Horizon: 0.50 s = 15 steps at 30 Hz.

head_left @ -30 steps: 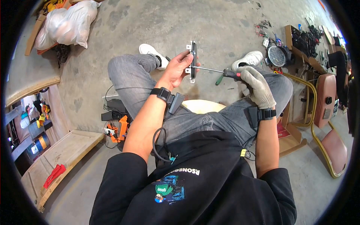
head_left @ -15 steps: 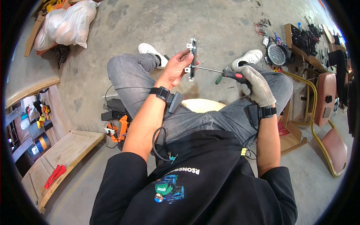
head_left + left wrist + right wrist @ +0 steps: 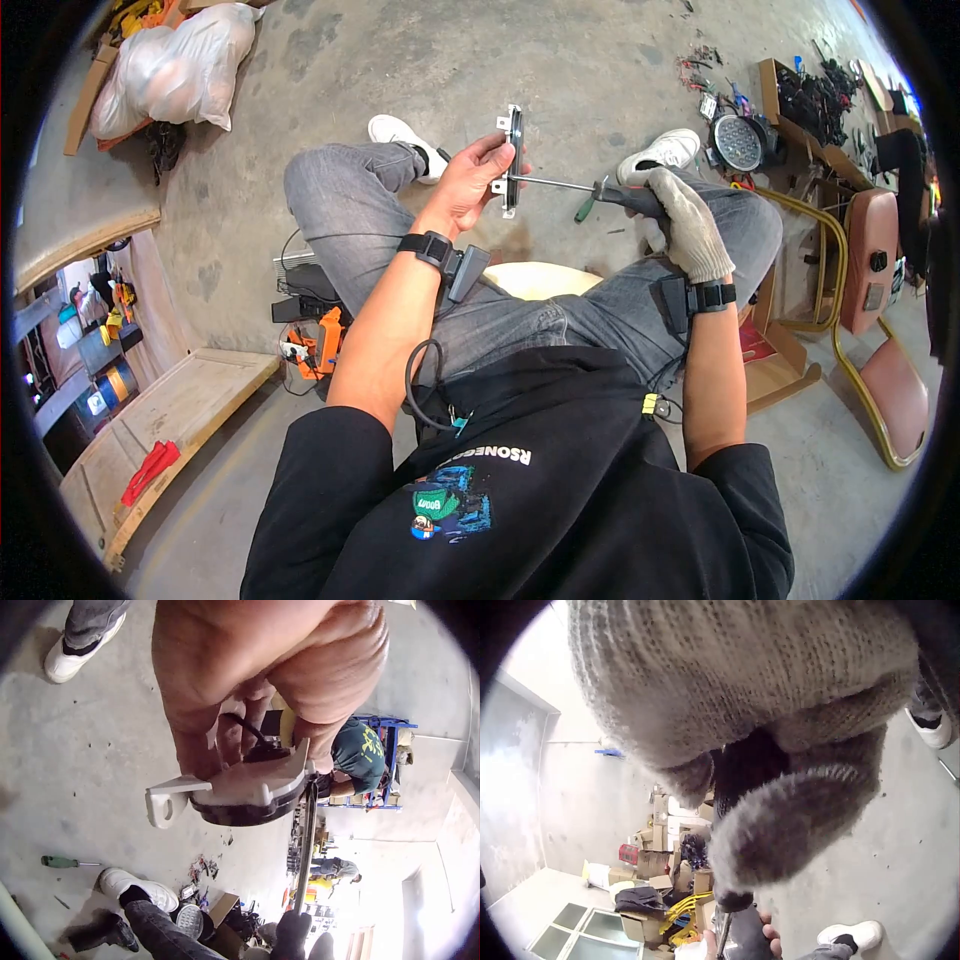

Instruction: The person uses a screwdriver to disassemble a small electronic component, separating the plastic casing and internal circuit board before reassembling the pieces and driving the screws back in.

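Observation:
In the head view my bare left hand (image 3: 468, 185) holds a flat housing (image 3: 516, 150) edge-on, thumb on its near face. The left wrist view shows the housing (image 3: 247, 796) as white with a black rim, a short dark cable and protruding mounting tabs. My right hand (image 3: 692, 232), in a knitted grey-white glove, grips the dark handle of a screwdriver (image 3: 632, 198). Its thin metal shaft (image 3: 307, 844) points left, with the tip right at the housing's edge near a tab. From the right wrist, gloved fingers (image 3: 780, 825) wrap the handle and hide much of it.
A green-handled screwdriver (image 3: 584, 211) lies on the floor between the white shoes. At the right are a round lamp (image 3: 738, 146), a cardboard box (image 3: 770, 95) of dark parts and a chair (image 3: 868, 265). A wooden bench (image 3: 170, 410) with a red cloth stands at the left.
The screwdriver handle has turned in the gloved right hand: its red patch, visible before, no longer shows. The left hand and the housing keep nearly the same place.

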### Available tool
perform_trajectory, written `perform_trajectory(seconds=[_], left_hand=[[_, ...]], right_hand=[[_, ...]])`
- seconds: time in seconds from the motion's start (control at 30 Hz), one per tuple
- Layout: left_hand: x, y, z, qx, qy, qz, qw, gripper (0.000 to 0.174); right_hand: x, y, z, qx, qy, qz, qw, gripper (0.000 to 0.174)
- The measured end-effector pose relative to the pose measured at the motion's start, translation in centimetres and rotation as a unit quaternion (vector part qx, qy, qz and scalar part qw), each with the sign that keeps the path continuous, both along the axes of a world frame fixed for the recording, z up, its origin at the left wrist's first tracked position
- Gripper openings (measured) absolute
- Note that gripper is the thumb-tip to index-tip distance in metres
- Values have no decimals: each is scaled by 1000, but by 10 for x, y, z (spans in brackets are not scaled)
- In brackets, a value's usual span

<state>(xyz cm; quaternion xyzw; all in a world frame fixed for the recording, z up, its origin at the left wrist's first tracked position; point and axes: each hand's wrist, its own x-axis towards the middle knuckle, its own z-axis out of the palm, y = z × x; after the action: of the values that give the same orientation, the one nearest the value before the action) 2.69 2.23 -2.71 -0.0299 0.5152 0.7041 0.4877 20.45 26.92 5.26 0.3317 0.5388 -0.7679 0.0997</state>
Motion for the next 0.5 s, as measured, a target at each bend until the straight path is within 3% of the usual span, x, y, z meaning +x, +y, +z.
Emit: perform_trajectory(seconds=[0.13, 0.27, 0.37, 0.43, 0.47, 0.5], left_hand=[[0, 0, -2, -5, -5, 1, 1000, 45], [-2, -1, 0, -8, -6, -10, 1000, 46], [-2, 0, -1, -5, -5, -1, 1000, 46], [-1, 0, 0, -7, -8, 1, 1000, 46], [-1, 0, 0, -8, -12, 3, 1000, 46], [-2, -1, -1, -8, -12, 2, 1000, 46]], right_hand=[[2, 1, -12, 89, 70, 22, 993, 37], [1, -1, -9, 94, 66, 23, 993, 36], [-2, -3, -8, 58, 36, -9, 998, 33], [-3, 3, 2, 31, -94, 25, 995, 31], [-3, 3, -3, 31, -94, 24, 995, 31], [-3, 1, -12, 56, -14, 9, 998, 32]])
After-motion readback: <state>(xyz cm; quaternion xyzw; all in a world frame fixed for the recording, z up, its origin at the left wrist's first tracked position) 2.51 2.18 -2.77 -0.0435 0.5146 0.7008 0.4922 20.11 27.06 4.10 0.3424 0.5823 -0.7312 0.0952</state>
